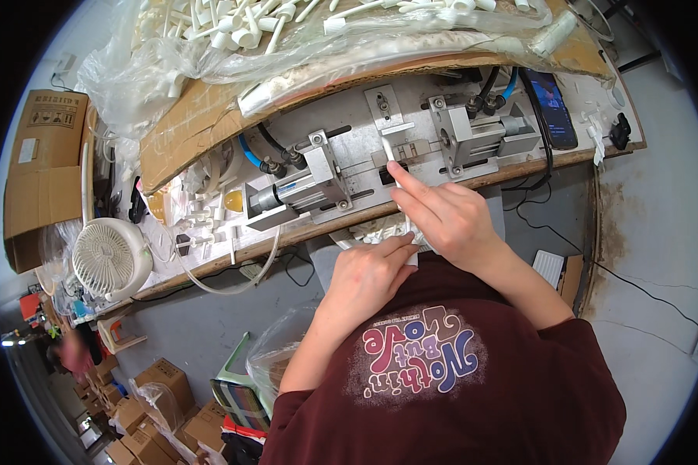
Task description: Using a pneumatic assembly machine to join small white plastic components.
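White plastic stick (388, 147) at the metal bracket, right fingertips on its near end

The stick sits between two metal cylinder units on the table (318, 225), its far end just below the small upright metal bracket (382, 105). The right hand (446, 217) reaches over the table's edge with index and middle fingers stretched out side by side, their tips touching the stick's near end; the other fingers are bent back. Its thumb is hidden, so I cannot tell whether it pinches the stick or only presses it.

Nearer the body, the left hand (368, 271) is curled, its fingers closed on a white piece (412, 260) — only part of it shows beside the fingertips. Both hands are close together, the right one farther forward. More loose white parts (376, 230) lie just beyond the left hand, below the table's edge.

The left cylinder unit (298, 190) and right cylinder unit (481, 132) flank the bracket — each with black and blue hoses.
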